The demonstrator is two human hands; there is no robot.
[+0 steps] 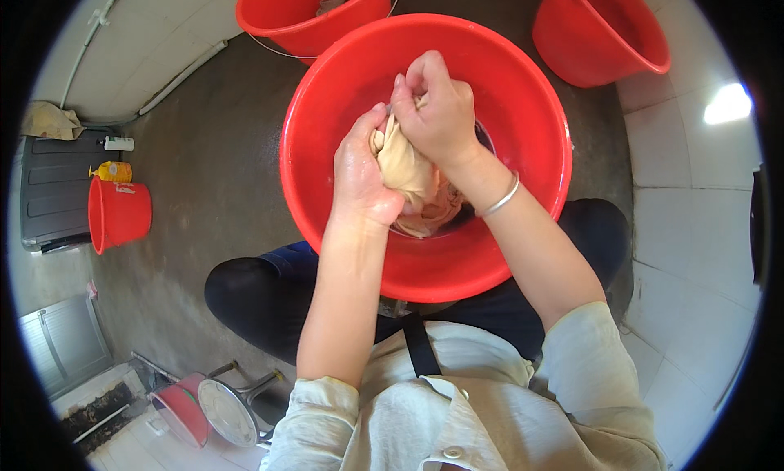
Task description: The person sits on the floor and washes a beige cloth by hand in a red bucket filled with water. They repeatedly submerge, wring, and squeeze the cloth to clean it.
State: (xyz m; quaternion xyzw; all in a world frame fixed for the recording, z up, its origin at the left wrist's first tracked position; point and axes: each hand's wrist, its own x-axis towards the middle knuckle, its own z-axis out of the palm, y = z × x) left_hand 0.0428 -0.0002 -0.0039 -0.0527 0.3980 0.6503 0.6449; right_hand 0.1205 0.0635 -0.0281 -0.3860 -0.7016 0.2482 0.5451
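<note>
Between my knees stands a large red plastic basin (pixel 533 134). Over its middle, my left hand (pixel 361 171) cups a bunched, pale yellow cloth (pixel 401 164) from the left side. My right hand (pixel 438 112), with a silver bangle on the wrist, is closed in a fist around the cloth's upper part. The lower folds hang down into the basin, where a peach-coloured wet fabric (pixel 438 210) lies below my hands. Dark water or cloth shows around it at the bottom; I cannot tell which.
A red bucket (pixel 275 33) with a wire handle and cloth inside stands beyond the basin. Another red bucket (pixel 600 54) is by the right wall. Far left are a small red bucket (pixel 122 213), a yellow pump bottle (pixel 115 171) and a white bottle (pixel 118 144). A stool (pixel 226 410) lies behind me.
</note>
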